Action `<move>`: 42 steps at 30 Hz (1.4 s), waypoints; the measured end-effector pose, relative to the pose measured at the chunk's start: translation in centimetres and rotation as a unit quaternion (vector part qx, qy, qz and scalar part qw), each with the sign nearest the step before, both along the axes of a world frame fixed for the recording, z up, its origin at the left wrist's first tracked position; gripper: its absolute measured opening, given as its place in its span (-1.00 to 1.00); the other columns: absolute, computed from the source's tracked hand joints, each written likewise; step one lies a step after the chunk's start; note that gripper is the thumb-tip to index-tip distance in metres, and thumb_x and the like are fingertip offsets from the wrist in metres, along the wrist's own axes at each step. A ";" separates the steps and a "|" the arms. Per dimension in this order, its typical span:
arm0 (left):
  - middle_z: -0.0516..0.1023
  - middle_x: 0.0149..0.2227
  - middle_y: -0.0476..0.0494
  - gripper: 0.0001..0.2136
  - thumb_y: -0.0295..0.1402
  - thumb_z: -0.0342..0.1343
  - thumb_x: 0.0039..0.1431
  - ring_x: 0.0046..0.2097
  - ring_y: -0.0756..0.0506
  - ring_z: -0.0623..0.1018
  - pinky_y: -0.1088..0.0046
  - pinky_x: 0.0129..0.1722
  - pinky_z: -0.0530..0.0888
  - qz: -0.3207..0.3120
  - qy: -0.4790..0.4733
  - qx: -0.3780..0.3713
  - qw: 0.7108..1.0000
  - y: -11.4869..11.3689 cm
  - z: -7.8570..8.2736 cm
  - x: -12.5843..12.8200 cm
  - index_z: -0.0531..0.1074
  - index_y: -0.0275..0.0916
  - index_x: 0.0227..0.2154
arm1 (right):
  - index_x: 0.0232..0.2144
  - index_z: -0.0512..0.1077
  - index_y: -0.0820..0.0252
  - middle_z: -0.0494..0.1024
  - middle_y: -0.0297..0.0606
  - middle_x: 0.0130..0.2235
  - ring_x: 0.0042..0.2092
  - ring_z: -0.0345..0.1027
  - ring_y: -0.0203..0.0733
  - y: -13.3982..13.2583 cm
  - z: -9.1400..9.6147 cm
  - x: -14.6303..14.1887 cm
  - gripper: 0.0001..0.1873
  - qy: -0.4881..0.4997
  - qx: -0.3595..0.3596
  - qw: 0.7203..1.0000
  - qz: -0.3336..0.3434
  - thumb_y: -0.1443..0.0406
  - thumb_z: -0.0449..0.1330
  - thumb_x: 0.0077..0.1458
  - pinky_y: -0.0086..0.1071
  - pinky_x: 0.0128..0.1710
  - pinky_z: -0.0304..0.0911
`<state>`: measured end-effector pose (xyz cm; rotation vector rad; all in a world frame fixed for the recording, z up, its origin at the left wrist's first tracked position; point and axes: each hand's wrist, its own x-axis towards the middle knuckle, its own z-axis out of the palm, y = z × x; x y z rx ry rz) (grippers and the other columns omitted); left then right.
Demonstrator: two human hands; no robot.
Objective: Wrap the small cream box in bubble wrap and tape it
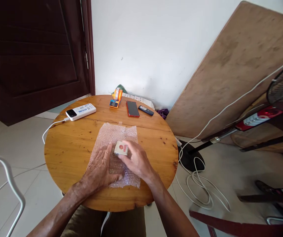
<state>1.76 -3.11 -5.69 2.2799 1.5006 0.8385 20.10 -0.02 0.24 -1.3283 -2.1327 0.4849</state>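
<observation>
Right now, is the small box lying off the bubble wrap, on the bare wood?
No: the small box sits over the bubble wrap, pinched in the right hand.

Two hands (101, 168), one box (121, 148), perhaps two phones (132, 109).

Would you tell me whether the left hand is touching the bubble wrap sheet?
Touching: the head view shows the left hand lying flat, palm down, on the bubble wrap sheet.

Small white box (121, 148), red round mark, atop flat bubble wrap sheet (116, 135).
</observation>
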 end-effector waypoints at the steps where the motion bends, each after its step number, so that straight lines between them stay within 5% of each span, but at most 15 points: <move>1: 0.22 0.30 -0.48 0.09 -0.06 0.33 -0.12 0.32 -0.43 0.23 -0.12 0.25 0.21 -0.008 0.021 0.000 1.000 -0.2 0.2 0.0 -0.20 -0.25 0.37 | 0.03 0.37 0.13 0.56 -0.16 -0.04 -0.04 0.44 -0.05 0.0 0.1 0.8 -0.54 0.025 0.014 0.999 -0.033 0.30 0.26 0.05 -0.17 0.01 0.31; 6: 0.19 0.33 -0.42 -0.03 0.02 0.27 -0.09 0.36 -0.40 0.13 -0.07 0.31 0.10 -0.038 0.085 0.011 0.996 -0.6 1.2 0.2 -0.01 -0.28 0.33 | 0.04 0.38 0.14 0.54 -0.11 0.01 0.02 0.41 0.03 0.6 0.1 6.9 -0.53 0.023 0.054 0.981 -0.187 0.23 0.21 0.04 -0.06 0.07 0.27; 11: 0.18 0.33 -0.41 -0.07 0.02 0.25 -0.06 0.37 -0.37 0.12 -0.02 0.32 0.09 -0.030 0.103 0.018 0.994 -0.6 0.8 0.2 0.04 -0.30 0.31 | 0.11 0.33 0.21 0.47 0.00 0.10 0.11 0.34 0.16 0.6 -1.2 10.5 -0.43 -0.064 0.035 0.969 -0.235 0.26 0.19 0.01 0.09 0.11 0.21; 16: 0.16 0.33 -0.47 -0.07 0.09 0.22 -0.06 0.37 -0.41 0.10 -0.04 0.32 0.09 -0.038 0.125 0.008 0.991 -0.5 0.8 0.2 0.09 -0.35 0.29 | 0.09 0.36 0.13 0.38 -0.05 0.18 0.22 0.22 0.07 -1.3 0.1 6.9 -0.58 -0.032 0.142 0.970 -0.193 0.24 0.12 0.18 0.04 0.22 0.12; 20: 0.14 0.34 -0.51 -0.09 0.06 0.23 -0.05 0.37 -0.45 0.08 -0.08 0.30 0.09 -0.039 0.161 -0.016 0.986 -0.4 1.6 0.4 0.12 -0.36 0.29 | 0.09 0.36 0.14 0.37 -0.10 0.20 0.24 0.20 -0.06 -1.5 0.6 2.3 -0.64 -0.040 0.084 0.996 -0.018 0.28 0.04 0.28 -0.11 0.24 0.15; 23: 0.14 0.33 -0.52 -0.08 0.04 0.25 -0.08 0.37 -0.46 0.08 -0.10 0.31 0.07 -0.050 0.178 -0.029 0.982 -0.4 2.3 0.7 0.12 -0.36 0.29 | 0.12 0.34 0.17 0.35 -0.08 0.22 0.25 0.18 -0.05 -0.1 0.2 0.3 -0.63 -0.070 0.048 0.996 0.019 0.30 -0.01 0.32 -0.09 0.26 0.13; 29: 0.08 0.36 -0.50 -0.10 0.10 0.15 0.01 0.38 -0.45 0.06 -0.11 0.31 0.03 -0.040 0.179 -0.013 0.983 -1.4 2.0 0.7 0.07 -0.31 0.33 | 0.05 0.40 0.19 0.42 -0.08 0.15 0.20 0.25 -0.03 2.4 -0.4 -0.1 -0.68 -0.121 0.028 0.991 0.039 0.34 0.02 0.29 -0.07 0.21 0.16; 34: 0.06 0.37 -0.50 -0.13 0.12 0.15 0.01 0.39 -0.48 0.02 -0.16 0.31 0.01 -0.031 0.168 -0.009 0.985 -2.3 1.2 0.8 0.11 -0.25 0.31 | 0.05 0.39 0.16 0.45 -0.07 0.12 0.16 0.28 -0.02 4.8 -0.3 0.5 -0.63 -0.080 0.061 0.995 -0.030 0.39 0.10 0.18 -0.06 0.19 0.15; 42: -0.02 0.40 -0.46 -0.14 0.11 0.17 0.00 0.40 -0.48 -0.03 -0.21 0.30 -0.01 -0.028 0.152 -0.021 0.988 -2.4 1.3 1.1 0.12 -0.20 0.31 | 0.11 0.36 0.19 0.60 -0.15 -0.04 0.02 0.43 -0.09 11.4 0.8 -1.2 -0.58 -0.096 -0.044 0.988 -0.109 0.39 0.02 0.22 -0.20 0.10 0.22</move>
